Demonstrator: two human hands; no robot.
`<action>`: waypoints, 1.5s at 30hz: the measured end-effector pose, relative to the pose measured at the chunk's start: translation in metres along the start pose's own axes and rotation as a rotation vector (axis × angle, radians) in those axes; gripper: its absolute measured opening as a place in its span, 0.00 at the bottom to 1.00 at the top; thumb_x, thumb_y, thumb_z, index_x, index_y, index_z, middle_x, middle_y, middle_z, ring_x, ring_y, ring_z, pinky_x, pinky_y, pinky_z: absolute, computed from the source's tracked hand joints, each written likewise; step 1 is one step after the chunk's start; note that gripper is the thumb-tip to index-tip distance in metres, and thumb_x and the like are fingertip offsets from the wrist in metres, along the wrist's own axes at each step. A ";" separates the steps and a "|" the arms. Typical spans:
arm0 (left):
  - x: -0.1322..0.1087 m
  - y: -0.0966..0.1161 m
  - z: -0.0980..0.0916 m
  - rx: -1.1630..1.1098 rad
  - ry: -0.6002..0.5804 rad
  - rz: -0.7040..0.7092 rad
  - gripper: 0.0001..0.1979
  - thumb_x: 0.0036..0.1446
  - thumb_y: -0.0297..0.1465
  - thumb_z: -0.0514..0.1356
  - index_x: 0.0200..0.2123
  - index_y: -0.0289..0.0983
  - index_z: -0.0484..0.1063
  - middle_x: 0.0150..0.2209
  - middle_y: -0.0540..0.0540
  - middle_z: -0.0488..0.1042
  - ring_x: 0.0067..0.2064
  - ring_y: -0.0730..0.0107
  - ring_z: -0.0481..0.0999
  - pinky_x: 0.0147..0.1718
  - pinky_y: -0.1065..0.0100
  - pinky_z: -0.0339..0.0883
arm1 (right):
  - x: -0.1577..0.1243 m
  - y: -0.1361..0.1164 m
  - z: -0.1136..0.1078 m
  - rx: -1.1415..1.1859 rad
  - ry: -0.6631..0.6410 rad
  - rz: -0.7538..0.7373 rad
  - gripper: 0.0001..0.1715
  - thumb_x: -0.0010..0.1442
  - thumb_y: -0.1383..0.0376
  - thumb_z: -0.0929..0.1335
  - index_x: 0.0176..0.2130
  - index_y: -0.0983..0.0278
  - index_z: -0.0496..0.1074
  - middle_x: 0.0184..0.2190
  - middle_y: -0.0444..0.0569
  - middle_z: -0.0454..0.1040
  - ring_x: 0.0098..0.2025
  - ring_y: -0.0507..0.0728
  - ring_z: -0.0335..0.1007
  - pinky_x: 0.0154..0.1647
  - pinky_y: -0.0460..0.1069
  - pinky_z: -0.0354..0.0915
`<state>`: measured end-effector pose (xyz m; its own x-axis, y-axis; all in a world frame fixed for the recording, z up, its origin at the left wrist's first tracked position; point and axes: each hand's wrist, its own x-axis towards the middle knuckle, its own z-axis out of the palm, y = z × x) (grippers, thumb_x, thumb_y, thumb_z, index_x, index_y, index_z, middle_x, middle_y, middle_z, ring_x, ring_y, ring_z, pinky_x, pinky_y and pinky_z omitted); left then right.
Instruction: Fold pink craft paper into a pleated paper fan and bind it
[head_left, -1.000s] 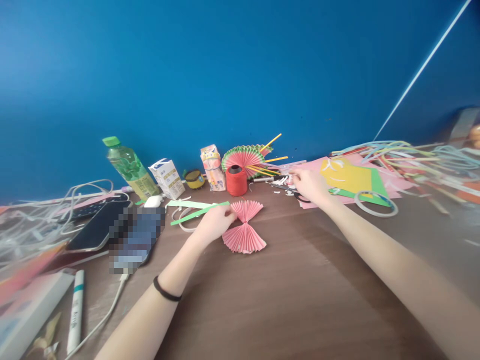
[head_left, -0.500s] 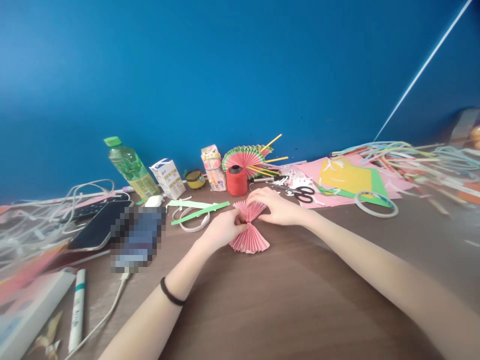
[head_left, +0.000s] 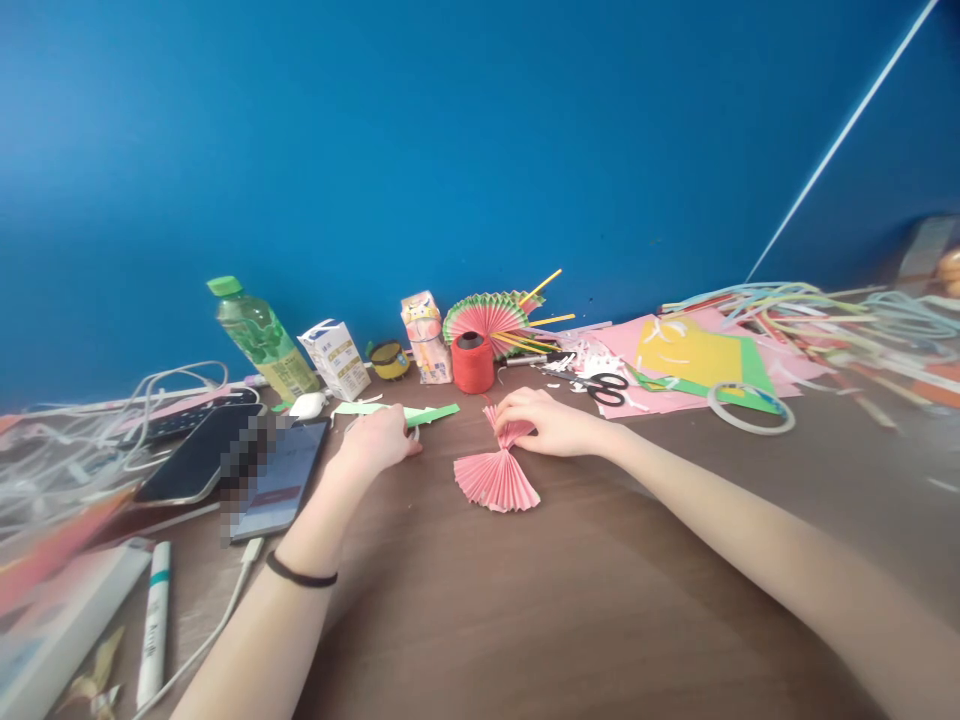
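A pleated pink paper (head_left: 497,481), narrow at its middle and fanned at the lower end, lies on the brown table (head_left: 480,610). My right hand (head_left: 541,422) is closed on its upper part. My left hand (head_left: 380,438) is over the roll of tape and the green paper strips (head_left: 433,415), fingers curled down; whether it grips the tape is hidden. Just behind the pink paper stands a spool of red thread (head_left: 473,364). Behind the spool is a pink and green pleated fan (head_left: 487,312) with yellow sticks.
Black scissors (head_left: 606,389), coloured paper sheets (head_left: 690,355) and another tape roll (head_left: 750,408) lie at the right. At the left are a green bottle (head_left: 266,340), a carton (head_left: 335,360), phones (head_left: 202,452), a marker (head_left: 154,625) and tangled cables (head_left: 67,465).
My left hand has let go of the pink paper and moved left to the tape and green strips. The lower fan has spread a little to the left.
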<state>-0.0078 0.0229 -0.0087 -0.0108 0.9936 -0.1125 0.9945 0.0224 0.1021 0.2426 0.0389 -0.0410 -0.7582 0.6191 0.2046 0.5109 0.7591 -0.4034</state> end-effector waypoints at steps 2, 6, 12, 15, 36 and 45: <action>0.003 -0.005 0.000 -0.007 -0.029 0.006 0.05 0.37 0.32 0.58 0.17 0.39 0.63 0.18 0.47 0.68 0.24 0.62 0.69 0.24 0.68 0.54 | 0.000 0.001 0.000 0.003 -0.001 0.003 0.11 0.52 0.72 0.64 0.36 0.60 0.71 0.42 0.48 0.69 0.46 0.58 0.59 0.47 0.55 0.54; 0.005 -0.010 -0.008 -0.172 0.045 0.039 0.04 0.40 0.32 0.54 0.19 0.39 0.66 0.20 0.47 0.70 0.23 0.66 0.68 0.23 0.70 0.55 | 0.000 0.004 0.001 0.001 -0.002 0.004 0.12 0.53 0.72 0.63 0.37 0.60 0.71 0.43 0.49 0.69 0.46 0.59 0.59 0.47 0.56 0.54; 0.000 -0.014 -0.029 -0.435 0.127 -0.049 0.07 0.42 0.31 0.49 0.20 0.38 0.66 0.19 0.50 0.66 0.19 0.71 0.62 0.18 0.72 0.52 | -0.001 0.002 -0.002 -0.006 -0.004 0.020 0.12 0.53 0.71 0.63 0.37 0.59 0.71 0.43 0.49 0.69 0.47 0.59 0.59 0.47 0.56 0.55; -0.003 -0.014 -0.034 -0.488 0.197 -0.057 0.07 0.43 0.30 0.48 0.20 0.38 0.64 0.20 0.51 0.64 0.20 0.73 0.60 0.18 0.72 0.51 | -0.001 -0.001 -0.004 -0.006 0.003 0.032 0.14 0.52 0.73 0.63 0.36 0.60 0.72 0.43 0.49 0.69 0.47 0.59 0.59 0.47 0.56 0.55; -0.002 -0.004 -0.027 -0.816 0.270 -0.068 0.09 0.45 0.36 0.56 0.21 0.36 0.65 0.16 0.53 0.62 0.21 0.74 0.61 0.22 0.72 0.53 | 0.005 -0.006 0.006 0.163 0.204 0.086 0.20 0.50 0.77 0.60 0.41 0.63 0.69 0.40 0.49 0.72 0.46 0.56 0.64 0.48 0.55 0.59; -0.008 0.003 -0.028 -1.295 -0.219 0.378 0.07 0.49 0.33 0.59 0.28 0.34 0.69 0.28 0.48 0.70 0.31 0.73 0.67 0.32 0.71 0.59 | 0.006 -0.015 0.003 0.397 0.393 0.093 0.21 0.54 0.74 0.60 0.46 0.61 0.66 0.44 0.50 0.68 0.43 0.54 0.68 0.45 0.52 0.64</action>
<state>-0.0074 0.0182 0.0205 0.3743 0.9272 -0.0115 0.1234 -0.0375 0.9917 0.2296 0.0304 -0.0365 -0.4705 0.7658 0.4383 0.3195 0.6109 -0.7244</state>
